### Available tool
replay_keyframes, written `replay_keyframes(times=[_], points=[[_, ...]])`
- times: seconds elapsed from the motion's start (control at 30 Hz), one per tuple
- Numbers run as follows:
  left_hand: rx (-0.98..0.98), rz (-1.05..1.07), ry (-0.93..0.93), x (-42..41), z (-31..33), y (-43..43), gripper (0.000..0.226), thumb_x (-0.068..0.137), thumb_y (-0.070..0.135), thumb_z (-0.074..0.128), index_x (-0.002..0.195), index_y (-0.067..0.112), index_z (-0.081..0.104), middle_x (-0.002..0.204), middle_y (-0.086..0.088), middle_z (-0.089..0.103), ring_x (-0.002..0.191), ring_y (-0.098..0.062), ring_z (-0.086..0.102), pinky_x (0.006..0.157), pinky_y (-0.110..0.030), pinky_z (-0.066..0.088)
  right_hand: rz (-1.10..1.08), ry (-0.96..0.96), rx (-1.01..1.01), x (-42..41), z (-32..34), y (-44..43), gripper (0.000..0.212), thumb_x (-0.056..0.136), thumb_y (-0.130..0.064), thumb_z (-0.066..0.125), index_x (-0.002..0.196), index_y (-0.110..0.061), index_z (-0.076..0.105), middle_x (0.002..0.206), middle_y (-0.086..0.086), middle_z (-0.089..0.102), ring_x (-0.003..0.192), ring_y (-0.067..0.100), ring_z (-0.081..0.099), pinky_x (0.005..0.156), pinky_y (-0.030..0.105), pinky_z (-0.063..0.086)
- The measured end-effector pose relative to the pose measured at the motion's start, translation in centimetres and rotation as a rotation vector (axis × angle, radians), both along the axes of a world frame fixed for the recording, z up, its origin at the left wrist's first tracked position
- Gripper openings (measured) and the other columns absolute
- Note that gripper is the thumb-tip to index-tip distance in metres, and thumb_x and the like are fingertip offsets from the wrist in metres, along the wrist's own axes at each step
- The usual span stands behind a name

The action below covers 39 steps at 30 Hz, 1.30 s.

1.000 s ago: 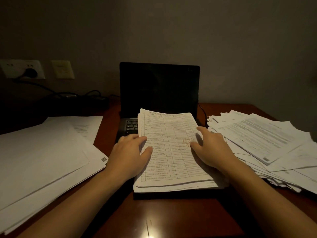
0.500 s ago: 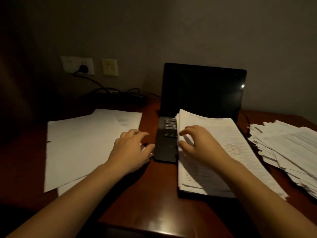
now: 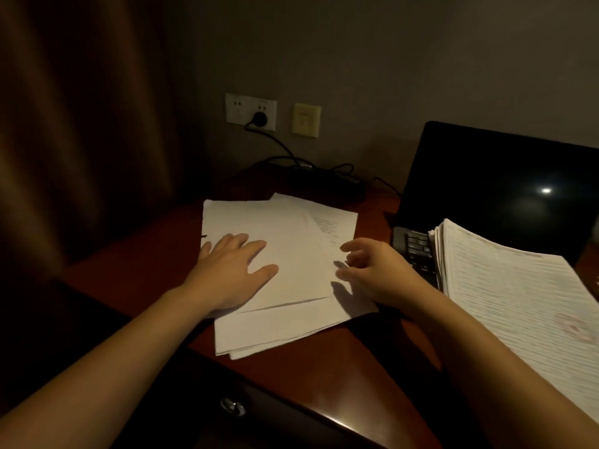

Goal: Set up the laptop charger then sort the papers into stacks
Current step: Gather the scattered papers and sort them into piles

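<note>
Dim grey wall is seen behind everything, and a brown curtain is hung along the left side. A dark reddish wooden counter is set against that wall, and its near left corner is cut off by shadow.

At the back right of the counter an open laptop is stood with its screen black. A thick stack of printed papers is laid over the keyboard, so that only a strip of keys is left showing at the stack's left edge.

A looser pile of white sheets is spread near the left edge of the counter, with the sheets fanned at slightly different angles.

The left hand is laid flat on the top sheet of that pile, with its fingers straight and spread wide. The right hand is held just above the right edge of the same pile, with its fingers loosely curled and nothing seen between them. Its shadow is cast on the paper.

On the wall a white socket is fitted, and a black plug is pushed into it. From the plug a black cable is run down to the back edge of the counter. Just right of the socket a yellowish wall plate is mounted.

Below the near edge of the counter a small metal knob is made out.
</note>
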<state>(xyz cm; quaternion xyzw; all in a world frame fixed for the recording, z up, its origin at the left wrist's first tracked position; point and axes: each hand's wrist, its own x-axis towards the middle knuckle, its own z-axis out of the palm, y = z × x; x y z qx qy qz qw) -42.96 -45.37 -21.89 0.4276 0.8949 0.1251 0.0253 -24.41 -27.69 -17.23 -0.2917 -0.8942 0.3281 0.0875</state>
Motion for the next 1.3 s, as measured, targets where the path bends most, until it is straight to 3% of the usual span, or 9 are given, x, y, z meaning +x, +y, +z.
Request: replay_keyframes(times=[0.23,0.53,0.67,0.73,0.83,0.97,1.17,1.23,1.3], points=[[0.103,-0.249,-0.048,0.9,0.9,0.1,0.043,0.102,0.051,0.042,0.144,0.043,0.046,0.156,0.012,0.037,0.143,-0.008,0.029,0.116,-0.031,0.024,-0.038,-0.021,-0.3,0.2,-0.1,-1.2,0.073,0.081,-0.024,0.084,0.142,-0.034,0.046,0.114,-0.004,0.054,0.095,0.018,0.063,0.062,0.022,0.057],[0.013,-0.322,-0.095,5.2,1.2,-0.3,0.083,0.087,0.078,0.041,0.157,0.045,0.009,0.165,0.02,0.004,0.152,-0.006,0.0,0.119,-0.03,-0.001,-0.028,0.065,-0.286,0.3,-1.4,-2.0,0.081,0.08,-0.027,0.083,0.147,-0.042,0.039,0.154,-0.003,0.042,0.134,0.026,0.049,0.106,0.048,0.05],[0.141,-0.303,-0.216,5.2,0.9,-1.0,0.08,0.085,0.074,0.053,0.152,0.055,0.013,0.16,0.024,0.023,0.148,-0.011,0.021,0.117,-0.039,0.028,-0.049,0.12,-0.31,-0.1,-1.9,-2.4,0.086,0.08,-0.028,0.083,0.149,-0.043,0.033,0.148,0.004,0.047,0.099,0.022,0.069,0.071,0.032,0.063],[0.209,-0.333,-0.25,5.3,0.7,-1.2,0.077,0.087,0.066,0.057,0.151,0.057,0.014,0.148,0.024,0.043,0.134,-0.008,0.043,0.104,-0.035,0.047,-0.05,0.135,-0.278,-0.1,-2.0,-2.6,0.084,0.084,-0.029,0.08,0.151,-0.041,0.031,0.148,0.003,0.046,0.085,0.014,0.069,0.057,0.02,0.057],[0.343,-0.322,-0.269,5.7,0.8,-1.3,0.07,0.099,0.042,0.055,0.153,0.054,0.012,0.116,0.038,0.056,0.098,0.001,0.063,0.078,-0.019,0.053,-0.034,0.128,-0.395,0.6,-1.7,-1.9,0.08,0.086,-0.029,0.077,0.151,-0.043,0.032,0.126,0.002,0.062,0.084,0.019,0.074,0.066,0.026,0.061],[0.593,-0.253,-0.204,5.9,1.0,-1.6,0.072,0.104,0.022,0.047,0.15,0.061,0.007,0.062,0.013,0.058,0.051,-0.013,0.051,0.041,-0.027,0.038,0.015,0.092,-0.549,2.3,-1.0,-0.7,0.084,0.087,-0.011,0.075,0.152,-0.041,0.03,0.092,0.0,0.077,0.084,0.016,0.076,0.071,0.031,0.061],[0.556,-0.266,-0.216,6.3,0.9,-1.9,0.044,0.1,0.006,0.048,0.105,0.045,0.07,0.103,0.02,0.063,0.089,0.0,0.058,0.062,-0.01,0.044,-0.022,0.164,-0.589,2.1,-0.8,-1.7,0.086,0.086,-0.012,0.076,0.154,-0.038,0.029,0.084,0.003,0.078,0.076,0.02,0.077,0.059,0.027,0.058],[0.477,-0.239,-0.313,6.6,1.0,-1.7,0.027,0.1,0.024,0.055,0.113,0.044,0.069,0.103,0.019,0.061,0.084,0.002,0.056,0.064,-0.007,0.041,-0.037,0.185,-0.55,1.9,-1.1,-2.2,0.085,0.085,-0.017,0.077,0.153,-0.038,0.03,0.076,0.001,0.077,0.068,0.017,0.076,0.054,0.022,0.055],[0.341,-0.237,-0.392,6.7,1.2,-1.8,0.055,0.085,0.059,0.06,0.138,0.043,0.053,0.124,0.025,0.053,0.103,0.01,0.049,0.077,-0.002,0.036,-0.031,0.171,-0.538,2.0,-1.2,-2.2,0.086,0.084,-0.021,0.078,0.153,-0.038,0.03,0.077,0.0,0.076,0.068,0.016,0.075,0.054,0.02,0.055]])
